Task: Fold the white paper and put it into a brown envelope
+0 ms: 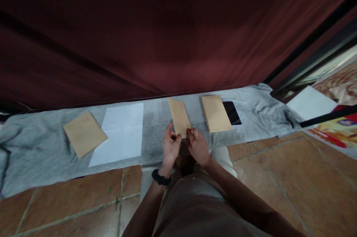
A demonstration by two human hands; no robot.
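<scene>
A brown paper envelope is held by its near end between my two hands, tilted up a little above the grey cloth. My left hand pinches its near left corner between thumb and finger. At the near right corner, my right hand has its thumb and fingertips closed on the same envelope. To the right lies a stack of brown envelopes, partly over a dark phone or tablet. On the left, another brown envelope overlaps a white sheet of paper with a crease across it.
A grey cloth covers the long narrow surface in front of me. Behind it hangs a dark red curtain. At the right are a dark metal frame, a white sheet and a colourful printed poster. The floor is tiled.
</scene>
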